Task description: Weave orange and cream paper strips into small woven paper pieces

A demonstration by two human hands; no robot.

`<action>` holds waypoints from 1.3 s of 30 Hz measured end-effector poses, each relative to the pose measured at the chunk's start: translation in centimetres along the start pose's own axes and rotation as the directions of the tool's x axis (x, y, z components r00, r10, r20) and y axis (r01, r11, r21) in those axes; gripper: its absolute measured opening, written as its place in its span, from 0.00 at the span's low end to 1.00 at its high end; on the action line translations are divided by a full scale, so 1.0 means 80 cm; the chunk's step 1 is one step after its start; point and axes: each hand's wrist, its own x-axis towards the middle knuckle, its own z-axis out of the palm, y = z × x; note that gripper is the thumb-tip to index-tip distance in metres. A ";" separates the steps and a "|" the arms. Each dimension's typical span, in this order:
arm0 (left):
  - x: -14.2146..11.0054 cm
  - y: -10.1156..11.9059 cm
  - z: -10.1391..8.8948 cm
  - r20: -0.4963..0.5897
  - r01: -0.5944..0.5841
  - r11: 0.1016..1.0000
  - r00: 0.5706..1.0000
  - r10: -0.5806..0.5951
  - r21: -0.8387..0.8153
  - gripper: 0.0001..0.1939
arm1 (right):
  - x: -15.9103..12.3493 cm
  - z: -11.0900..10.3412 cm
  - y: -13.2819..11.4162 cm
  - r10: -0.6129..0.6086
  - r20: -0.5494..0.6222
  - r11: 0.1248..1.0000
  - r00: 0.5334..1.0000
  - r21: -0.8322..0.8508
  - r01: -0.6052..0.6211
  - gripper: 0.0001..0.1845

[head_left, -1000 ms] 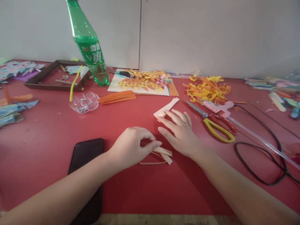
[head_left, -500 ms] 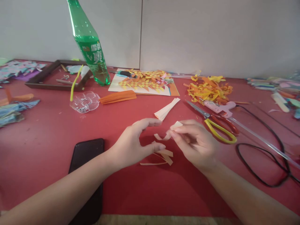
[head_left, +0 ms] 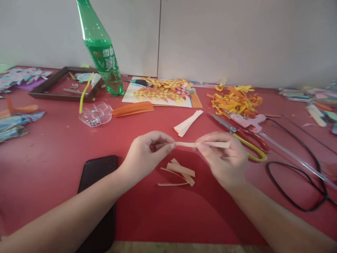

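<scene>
A cream paper strip [head_left: 185, 144] is stretched level between my two hands above the red table. My left hand [head_left: 149, 154] pinches its left part between thumb and fingers. The right part is gripped by my right hand [head_left: 223, 158], and the strip's end sticks out past the thumb. Several loose cream strips [head_left: 184, 170] lie crossed on the table just below the hands. Beyond them rests a fanned stack of pale strips [head_left: 188, 123].
Scissors [head_left: 239, 135] and a pink glue gun [head_left: 249, 121] with a black cord lie right. A phone [head_left: 98, 175] is under my left forearm. Behind stand a green bottle [head_left: 102, 59], a dark frame [head_left: 50, 96], orange strips [head_left: 133, 109] and yellow-orange scraps [head_left: 235, 100].
My right hand picked up a cream strip near the pale stack and brought it closer. My left hand, open half a second ago, has closed on its other end, and the strip is now straightened.
</scene>
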 end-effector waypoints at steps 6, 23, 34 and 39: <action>-0.002 -0.002 -0.001 0.027 0.001 1.000 1.000 -0.002 0.026 0.10 | -0.002 -0.005 -0.001 -0.138 0.426 0.982 0.894 -0.059 0.179 0.11; -0.008 -0.001 0.002 0.251 -0.025 0.999 0.967 0.032 -0.032 0.10 | 0.005 -0.003 0.003 -0.200 0.351 0.947 0.915 -0.171 0.273 0.08; -0.005 -0.003 0.001 0.073 -0.031 0.987 0.996 0.043 -0.157 0.22 | 0.001 0.000 0.003 0.083 0.210 0.990 0.974 -0.125 -0.057 0.04; -0.004 -0.012 0.002 -0.041 -0.140 0.989 0.989 0.139 -0.041 0.11 | 0.001 0.000 0.007 0.082 0.221 0.992 0.972 -0.108 -0.059 0.04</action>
